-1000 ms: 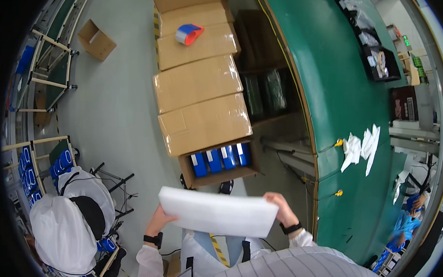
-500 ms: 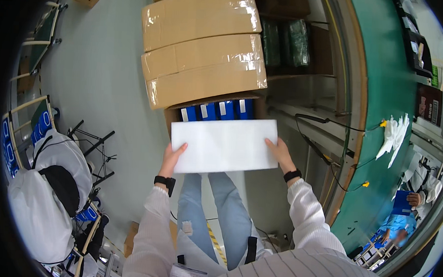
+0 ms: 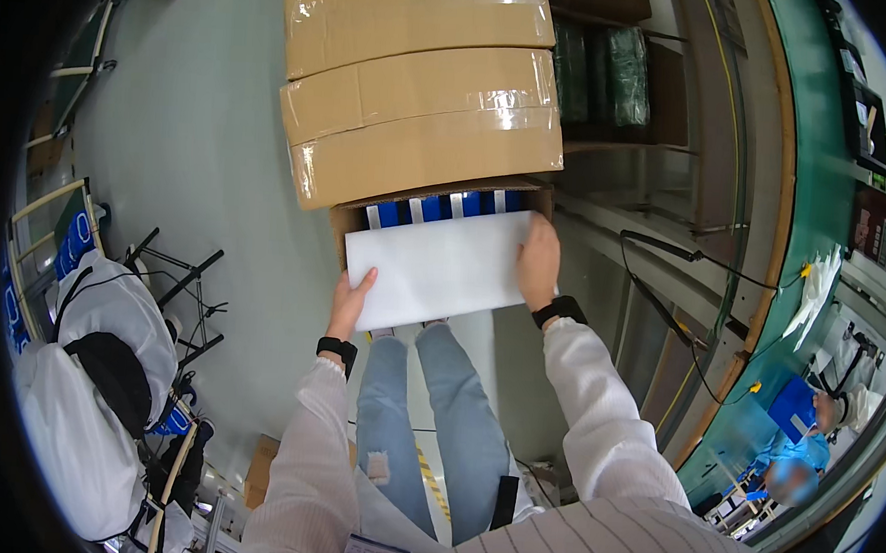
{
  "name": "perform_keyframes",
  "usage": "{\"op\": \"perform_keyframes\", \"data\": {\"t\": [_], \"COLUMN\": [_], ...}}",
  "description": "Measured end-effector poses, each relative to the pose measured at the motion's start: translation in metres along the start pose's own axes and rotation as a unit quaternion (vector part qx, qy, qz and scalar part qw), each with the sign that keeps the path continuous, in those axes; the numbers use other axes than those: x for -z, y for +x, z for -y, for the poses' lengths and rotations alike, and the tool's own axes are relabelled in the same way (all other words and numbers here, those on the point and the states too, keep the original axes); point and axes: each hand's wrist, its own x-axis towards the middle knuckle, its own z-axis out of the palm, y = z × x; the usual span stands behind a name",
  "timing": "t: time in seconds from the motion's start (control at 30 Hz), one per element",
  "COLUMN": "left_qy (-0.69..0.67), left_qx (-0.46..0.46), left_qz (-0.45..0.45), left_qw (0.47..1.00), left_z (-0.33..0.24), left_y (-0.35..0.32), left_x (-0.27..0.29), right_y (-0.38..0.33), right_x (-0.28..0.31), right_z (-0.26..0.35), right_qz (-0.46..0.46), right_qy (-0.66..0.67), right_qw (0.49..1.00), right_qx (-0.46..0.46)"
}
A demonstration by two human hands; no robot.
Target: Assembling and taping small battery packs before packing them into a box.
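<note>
Two bare hands held a white foam sheet flat over an open cardboard carton on the floor, seen from the head camera. The left hand gripped the sheet's near left corner, its fingers clamped on the edge with the thumb showing on top. The right hand lay on the sheet's right end, fingers together and pressed on its upper surface. The sheet covered most of the carton's mouth; a row of blue and white packs showed along the far side, just beyond the sheet's edge. Three sealed cardboard boxes, taped along their tops, stood in a line touching the carton's far wall. Both wrists wore black bands under white striped sleeves, and the person's legs in blue jeans stood just behind the carton. A second person in a white coat was well apart at the left, and a green tabletop curved along the right.
</note>
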Motion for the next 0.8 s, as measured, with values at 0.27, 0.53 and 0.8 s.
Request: {"op": "perform_keyframes", "data": {"t": [0.27, 0.53, 0.8], "left_qy": [0.012, -0.059, -0.066], "left_qx": [-0.010, -0.019, -0.020], "left_qz": [0.004, 0.004, 0.004], "left_qw": [1.000, 0.998, 0.998], "left_z": [0.021, 0.023, 0.025], "left_y": [0.008, -0.004, -0.001], "left_x": [-0.008, -0.006, -0.004], "right_y": [0.048, 0.077, 0.086], "right_x": [-0.112, -0.168, -0.186], "right_z": [0.078, 0.083, 0.068], "right_qz": [0.194, 0.158, 0.130], "right_qy": [0.022, -0.093, -0.125], "right_qw": [0.958, 0.973, 0.976], "right_qx": [0.212, 0.140, 0.121]}}
